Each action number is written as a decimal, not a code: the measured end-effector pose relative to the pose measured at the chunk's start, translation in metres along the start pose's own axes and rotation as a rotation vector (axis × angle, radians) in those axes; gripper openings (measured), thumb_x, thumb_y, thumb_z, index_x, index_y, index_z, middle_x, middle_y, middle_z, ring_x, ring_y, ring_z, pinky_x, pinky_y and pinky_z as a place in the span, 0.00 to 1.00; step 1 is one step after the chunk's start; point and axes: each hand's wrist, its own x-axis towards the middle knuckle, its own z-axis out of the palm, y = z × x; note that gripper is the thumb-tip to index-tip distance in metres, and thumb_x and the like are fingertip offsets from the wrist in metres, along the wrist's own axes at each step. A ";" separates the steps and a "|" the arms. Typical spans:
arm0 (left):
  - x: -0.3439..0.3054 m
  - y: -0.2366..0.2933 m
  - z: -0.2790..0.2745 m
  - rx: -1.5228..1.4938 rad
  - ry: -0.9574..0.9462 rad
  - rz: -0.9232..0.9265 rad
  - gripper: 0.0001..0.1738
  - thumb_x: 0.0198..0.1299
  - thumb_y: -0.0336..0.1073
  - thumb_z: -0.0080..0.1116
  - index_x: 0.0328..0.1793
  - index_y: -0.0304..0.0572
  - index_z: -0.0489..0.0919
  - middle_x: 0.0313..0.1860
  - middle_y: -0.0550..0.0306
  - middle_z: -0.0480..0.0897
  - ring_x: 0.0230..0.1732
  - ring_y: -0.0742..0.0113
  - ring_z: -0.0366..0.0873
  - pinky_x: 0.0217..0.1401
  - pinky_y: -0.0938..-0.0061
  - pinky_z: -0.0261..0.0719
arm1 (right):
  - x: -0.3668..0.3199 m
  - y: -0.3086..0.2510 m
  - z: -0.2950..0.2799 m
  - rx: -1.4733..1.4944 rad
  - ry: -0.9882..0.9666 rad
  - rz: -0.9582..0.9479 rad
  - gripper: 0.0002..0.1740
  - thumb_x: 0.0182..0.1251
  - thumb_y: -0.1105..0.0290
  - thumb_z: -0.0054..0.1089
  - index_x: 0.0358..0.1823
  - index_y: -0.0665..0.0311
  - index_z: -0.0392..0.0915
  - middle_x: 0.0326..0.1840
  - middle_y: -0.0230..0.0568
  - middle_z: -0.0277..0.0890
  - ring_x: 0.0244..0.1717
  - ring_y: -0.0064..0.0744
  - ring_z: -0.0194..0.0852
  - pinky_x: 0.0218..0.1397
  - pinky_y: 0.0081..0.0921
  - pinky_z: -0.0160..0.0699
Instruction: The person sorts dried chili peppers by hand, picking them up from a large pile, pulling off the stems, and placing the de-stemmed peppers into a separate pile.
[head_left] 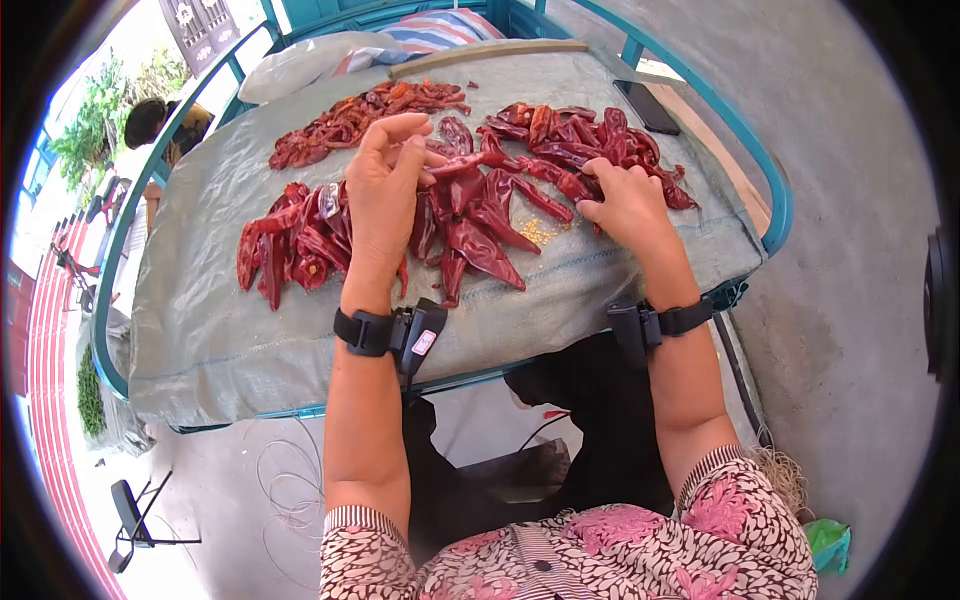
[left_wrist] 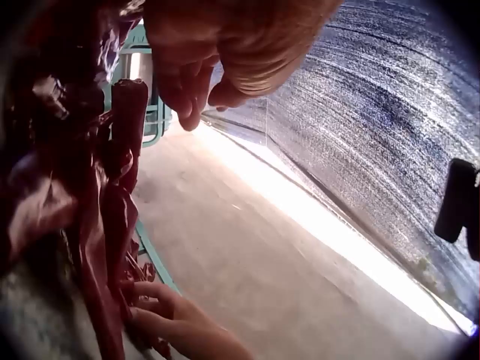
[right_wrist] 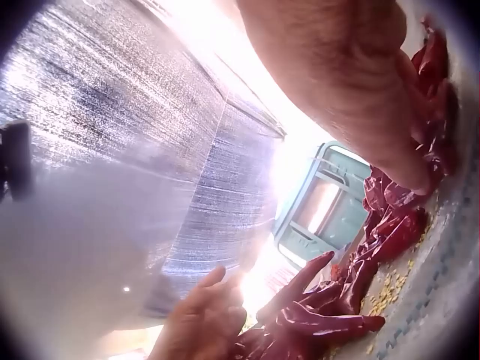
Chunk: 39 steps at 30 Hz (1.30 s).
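Observation:
My left hand (head_left: 385,190) is raised over the middle heap of dried red chili peppers (head_left: 485,250), fingers loosely bent. In the left wrist view its fingertips (left_wrist: 189,112) hang with nothing between them and the thumb. One long pepper (head_left: 465,163) overlaps those fingers in the head view. At the near edge of the right heap, my right hand (head_left: 630,205) pinches a dried red chili pepper (head_left: 572,186) between thumb and fingers. Its fingertips are partly hidden in the right wrist view. Yellow seeds (head_left: 537,232) lie scattered between the hands.
Another pepper heap (head_left: 300,245) lies to the left, and torn pieces (head_left: 370,115) lie farther back. A phone (head_left: 647,106) rests at the right. A woven sheet (head_left: 220,340) covers the cart bed inside teal rails (head_left: 770,170). Stuffed sacks (head_left: 320,65) sit behind.

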 end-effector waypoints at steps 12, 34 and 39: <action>0.004 0.003 0.026 -0.036 -0.289 -0.162 0.16 0.72 0.32 0.63 0.64 0.37 0.80 0.52 0.55 0.87 0.39 0.78 0.82 0.36 0.85 0.75 | 0.009 -0.052 0.008 0.757 0.386 -0.295 0.24 0.55 0.70 0.71 0.57 0.60 0.81 0.44 0.46 0.82 0.46 0.46 0.82 0.52 0.38 0.81; -0.001 -0.019 0.006 0.042 -0.253 -0.120 0.14 0.73 0.31 0.56 0.61 0.42 0.82 0.28 0.70 0.78 0.29 0.86 0.70 0.32 0.85 0.63 | 0.025 0.002 0.027 0.072 0.332 0.049 0.24 0.63 0.57 0.70 0.60 0.51 0.82 0.55 0.40 0.83 0.59 0.46 0.77 0.63 0.47 0.67; -0.003 -0.006 0.004 0.069 -0.267 -0.177 0.13 0.73 0.31 0.57 0.61 0.42 0.83 0.30 0.70 0.78 0.31 0.86 0.73 0.33 0.86 0.66 | 0.022 -0.011 0.022 0.036 0.390 -0.059 0.26 0.60 0.57 0.72 0.60 0.49 0.82 0.56 0.41 0.83 0.59 0.46 0.77 0.63 0.49 0.66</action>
